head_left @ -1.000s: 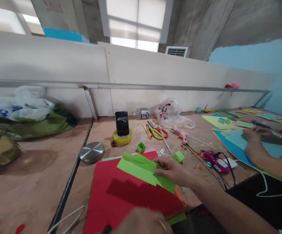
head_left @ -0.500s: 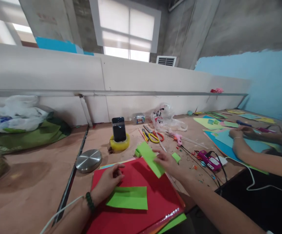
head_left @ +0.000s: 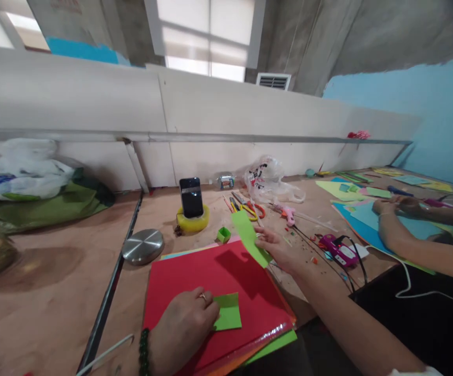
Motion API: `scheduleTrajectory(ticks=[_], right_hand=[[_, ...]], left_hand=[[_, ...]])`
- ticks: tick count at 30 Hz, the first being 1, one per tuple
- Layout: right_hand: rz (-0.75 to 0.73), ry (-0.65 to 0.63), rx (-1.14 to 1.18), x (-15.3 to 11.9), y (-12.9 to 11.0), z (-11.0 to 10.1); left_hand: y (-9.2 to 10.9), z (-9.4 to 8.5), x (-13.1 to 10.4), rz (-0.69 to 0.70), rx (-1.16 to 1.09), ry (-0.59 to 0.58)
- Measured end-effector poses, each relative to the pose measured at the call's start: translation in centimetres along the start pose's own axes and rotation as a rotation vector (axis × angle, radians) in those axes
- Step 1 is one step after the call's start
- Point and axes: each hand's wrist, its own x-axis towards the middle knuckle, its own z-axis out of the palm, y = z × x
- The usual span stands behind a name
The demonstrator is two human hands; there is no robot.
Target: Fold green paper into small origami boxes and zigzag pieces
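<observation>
My right hand [head_left: 275, 248] pinches a strip of green paper [head_left: 245, 230] above the far right part of a red paper sheet [head_left: 195, 266]. My left hand [head_left: 189, 324] lies over the sheet's near part, its fingers curled on a second green paper piece [head_left: 230, 313]. The left end of that piece is hidden under the fingers; a crease shows across it. Just beyond the red sheet stands a small folded green paper box [head_left: 223, 235]. More coloured sheets lie beneath the red one.
A phone [head_left: 191, 197] stands in a yellow tape roll [head_left: 195, 222], beside a round metal lid [head_left: 143, 246]. Scissors [head_left: 258, 210], a pink glue gun [head_left: 289, 215] and a purple power strip [head_left: 339, 250] lie rightward. Another person's hands [head_left: 391, 206] work over blue paper at right.
My left hand has moved down and right onto the green paper lying on the red sheet. My right hand still holds its strip, now turned more upright. The camera view has shifted slightly.
</observation>
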Motion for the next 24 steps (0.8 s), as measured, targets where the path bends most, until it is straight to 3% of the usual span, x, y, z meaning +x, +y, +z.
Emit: scheduleTrajectory(ticks=[2, 3, 4, 6, 8, 10, 11, 14, 17, 21, 24], right_hand=[[0.038, -0.126, -0.165, -1.2, 0.0, 1.0], [-0.024, -0.204, -0.4, -1.7, -0.2, 1.5], [-0.136, -0.246, -0.663, -2.4, -0.6, 2.0], [-0.393, -0.205, -1.008, -4.1, -1.7, 3.2], [-0.592, -0.312, -1.117, -6.6, -2.5, 4.7], [-0.641, -0.554, -1.119, -9.2, -2.4, 6.4], [-0.662, -0.604, -1.143, -10.4, -1.9, 7.2], [-0.688, -0.498, -1.25, -12.4, 0.7, 8.4], [-0.731, -0.415, -1.234, -12.5, 2.6, 8.1], [-0.652, -0.37, -1.173, -12.4, 2.2, 7.4], [-0.602, -0.38, -1.178, -12.3, 1.3, 7.3]], left_hand=[[1.1, 0.0, -0.8, -0.021, -0.01, -0.093], [1.3, 0.0, -1.2, -0.039, -0.023, -0.121], [1.5, 0.1, -1.5, -0.054, -0.033, -0.14], [1.5, 0.3, -2.2, -0.065, -0.038, -0.166], [1.3, 0.2, -2.6, -0.068, -0.05, -0.186], [1.2, 0.0, -2.7, -0.077, -0.084, -0.183], [1.1, -0.2, -2.8, -0.087, -0.106, -0.165], [0.7, -0.4, -2.8, -0.102, -0.152, -0.084], [-0.3, -0.1, -3.2, -0.046, -0.145, -0.024], [-1.5, 0.6, -4.1, 0.023, -0.102, 0.077], [-2.0, 0.8, -4.4, -0.028, -0.199, 0.157]])
